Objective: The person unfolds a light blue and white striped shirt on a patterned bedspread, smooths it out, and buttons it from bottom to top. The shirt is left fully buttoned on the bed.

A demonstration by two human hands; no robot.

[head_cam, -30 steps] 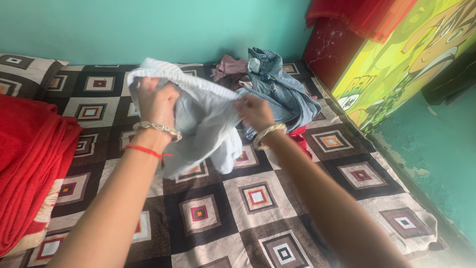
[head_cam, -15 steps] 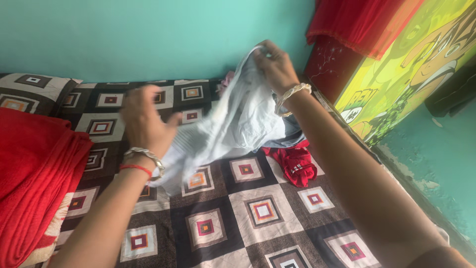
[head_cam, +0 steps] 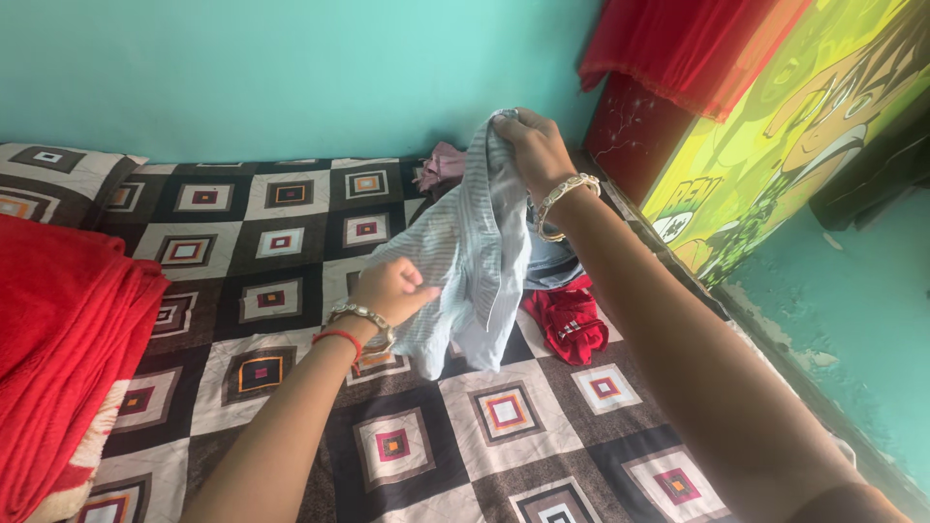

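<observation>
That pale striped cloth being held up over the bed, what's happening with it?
A person is holding a pale blue striped garment up over a bed covered by a checked bedsheet. The right hand grips its top edge high up, while the left hand pinches it lower down, so it hangs between them. Behind it lie a red garment, some denim, and a pinkish piece of clothing. A folded red blanket sits at the left.
</observation>
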